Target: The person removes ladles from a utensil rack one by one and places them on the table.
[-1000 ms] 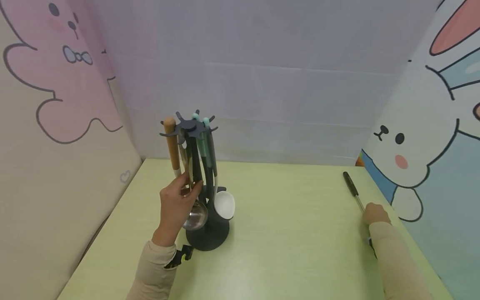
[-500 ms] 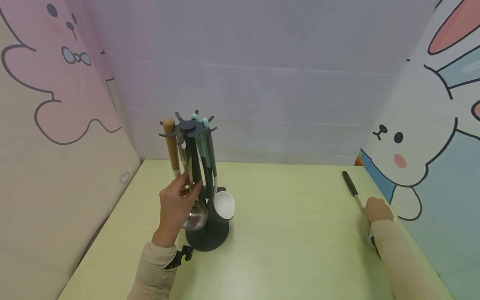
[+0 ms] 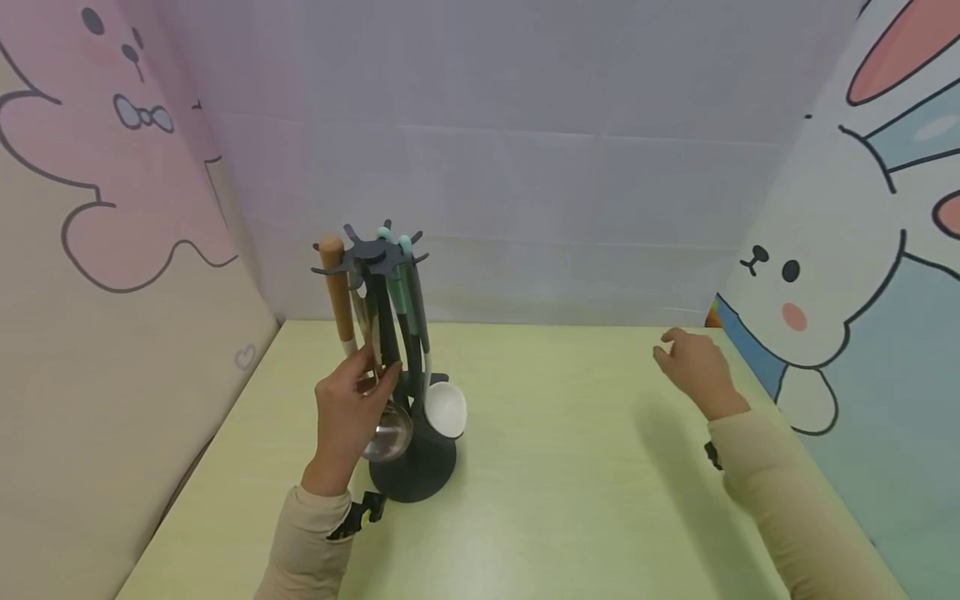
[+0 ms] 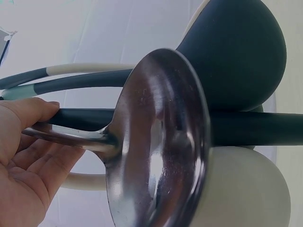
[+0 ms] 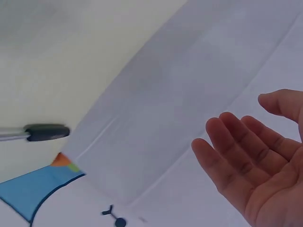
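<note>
Steel ladle (image 3: 390, 433), its bowl low at the near left of a dark utensil stand (image 3: 414, 473), is pinched by the handle between the thumb and fingers of a person's left hand (image 3: 347, 408), on the left half of a yellow-green table (image 3: 562, 450). Neighbours crowd it: a wooden-handled utensil (image 3: 339, 292) hangs just left of the ladle's handle, green-handled utensils (image 3: 405, 292) to the right, and a white utensil head (image 3: 446, 410) sits just right of the steel bowl. A pale lilac backdrop (image 3: 510, 183) rises at the table's far edge, while a pink cartoon figure (image 3: 127, 233) and a white cartoon rabbit (image 3: 840, 283) decorate the panels along the left and right edges. Broad tabletop stretches from the stand to the right hand (image 3: 701, 371), raised near the far right corner above its own shadow, fingers lightly bent side by side, thumb set apart. Near that corner, the right wrist view shows a dark-handled tool (image 5: 47, 132), apart from the hand and out of sight in the head view. The left wrist view looks past the ladle's bowl to a dark rounded utensil head (image 4: 241, 56) and the stand's post (image 4: 258, 128); whether the ladle sits on a hook cannot be told.
</note>
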Action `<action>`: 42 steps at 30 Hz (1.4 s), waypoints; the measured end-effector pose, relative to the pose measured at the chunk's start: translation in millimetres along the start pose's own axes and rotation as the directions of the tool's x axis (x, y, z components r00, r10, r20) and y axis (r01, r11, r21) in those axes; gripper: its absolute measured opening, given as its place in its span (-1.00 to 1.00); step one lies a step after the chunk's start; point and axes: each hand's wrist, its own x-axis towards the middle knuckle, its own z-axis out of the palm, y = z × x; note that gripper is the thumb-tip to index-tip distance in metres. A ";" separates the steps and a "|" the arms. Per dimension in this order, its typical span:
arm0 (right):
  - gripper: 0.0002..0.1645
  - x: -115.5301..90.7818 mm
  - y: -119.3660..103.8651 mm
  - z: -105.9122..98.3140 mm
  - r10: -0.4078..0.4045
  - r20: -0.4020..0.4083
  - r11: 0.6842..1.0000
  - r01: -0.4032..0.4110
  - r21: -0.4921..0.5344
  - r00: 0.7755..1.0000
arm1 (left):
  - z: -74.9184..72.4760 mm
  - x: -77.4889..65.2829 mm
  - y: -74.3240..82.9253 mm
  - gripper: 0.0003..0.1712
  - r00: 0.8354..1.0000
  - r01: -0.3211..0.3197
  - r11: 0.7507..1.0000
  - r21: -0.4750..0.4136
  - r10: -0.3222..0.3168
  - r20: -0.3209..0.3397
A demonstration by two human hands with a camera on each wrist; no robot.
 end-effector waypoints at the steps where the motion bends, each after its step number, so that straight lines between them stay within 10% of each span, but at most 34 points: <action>1: -0.61 0.9 -12.0 -0.2 -0.030 -0.014 0.999 0.030 0.012 0.999 | 0.1 -0.1 0.2 -0.69 1.000 0.001 1.000 -0.002 -0.001 -0.002; 7: -0.70 -0.6 -79.1 7.3 -0.218 -0.138 0.966 0.234 0.109 0.966 | 0.9 -0.7 1.1 -0.68 1.000 0.001 1.000 -0.007 -0.001 -0.006; 19: -0.63 -13.5 -184.1 34.5 -0.536 -0.332 0.738 0.622 0.262 0.776 | 1.4 -0.7 0.7 -0.70 1.000 -0.004 1.000 -0.002 0.004 -0.018; 42: -0.49 -13.4 -258.3 83.5 -0.506 -0.327 0.581 0.596 0.555 0.798 | 1.1 -2.5 -4.1 -0.69 0.999 -0.030 1.000 -0.004 0.030 -0.025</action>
